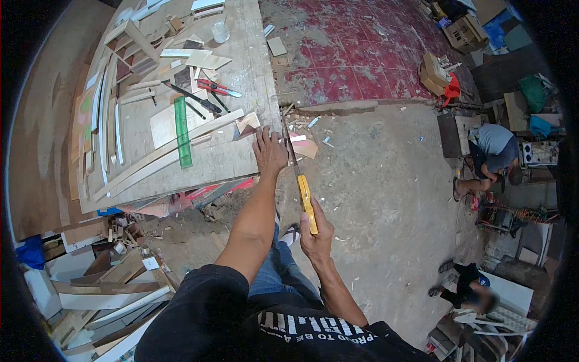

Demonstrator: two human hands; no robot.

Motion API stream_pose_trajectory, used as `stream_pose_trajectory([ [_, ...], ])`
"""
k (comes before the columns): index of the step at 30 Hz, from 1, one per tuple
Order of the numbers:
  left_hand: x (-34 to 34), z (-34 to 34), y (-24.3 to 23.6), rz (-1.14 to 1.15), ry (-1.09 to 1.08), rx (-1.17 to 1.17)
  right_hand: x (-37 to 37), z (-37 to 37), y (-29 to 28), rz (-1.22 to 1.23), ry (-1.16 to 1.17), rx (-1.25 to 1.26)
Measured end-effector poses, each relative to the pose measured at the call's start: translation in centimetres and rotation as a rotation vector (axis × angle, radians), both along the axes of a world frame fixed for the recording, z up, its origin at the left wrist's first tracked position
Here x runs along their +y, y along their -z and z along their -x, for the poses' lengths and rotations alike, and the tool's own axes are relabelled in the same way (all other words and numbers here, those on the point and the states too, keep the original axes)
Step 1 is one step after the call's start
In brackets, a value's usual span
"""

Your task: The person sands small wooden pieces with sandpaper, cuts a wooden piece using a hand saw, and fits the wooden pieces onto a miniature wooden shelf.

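Observation:
My right hand is closed round the yellow handle of a handsaw. Its narrow dark blade points away from me and runs along the right edge of the wooden worktable. Just left of the blade, my left hand presses down at the table edge, fingers bent over a thin wooden strip. The pale end of the strip juts past the edge beyond the blade; the rest is hidden under the hand. A small angled wood offcut lies beyond my left fingertips.
On the table lie a green ruler, red-handled pliers, long wood strips, a wooden frame and a clear cup. Scrap wood heaps at lower left. Two people crouch or sit at the right.

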State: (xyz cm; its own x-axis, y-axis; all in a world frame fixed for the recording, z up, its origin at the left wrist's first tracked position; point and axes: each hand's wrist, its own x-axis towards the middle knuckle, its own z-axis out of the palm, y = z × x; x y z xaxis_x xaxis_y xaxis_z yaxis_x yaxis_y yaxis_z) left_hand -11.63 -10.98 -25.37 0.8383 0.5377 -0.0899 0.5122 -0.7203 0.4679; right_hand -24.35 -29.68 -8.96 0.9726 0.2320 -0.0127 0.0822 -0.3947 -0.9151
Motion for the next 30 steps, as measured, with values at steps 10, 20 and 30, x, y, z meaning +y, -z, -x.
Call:
stream_pose_trajectory([
  [10, -0.1, 0.0, 0.6, -0.024, -0.001, -0.062, 0.9, -0.1, 1.4, 0.109, -0.046, -0.081],
  [20, -0.4, -0.2, 0.0, 0.013, -0.01, -0.029, 1.7, -1.8, 1.6, 0.111, -0.012, -0.011],
  [30, -0.3, -0.1, -0.2, 0.002, -0.013, -0.037, 2.2, -2.0, -0.5, 0.072, 0.014, -0.088],
])
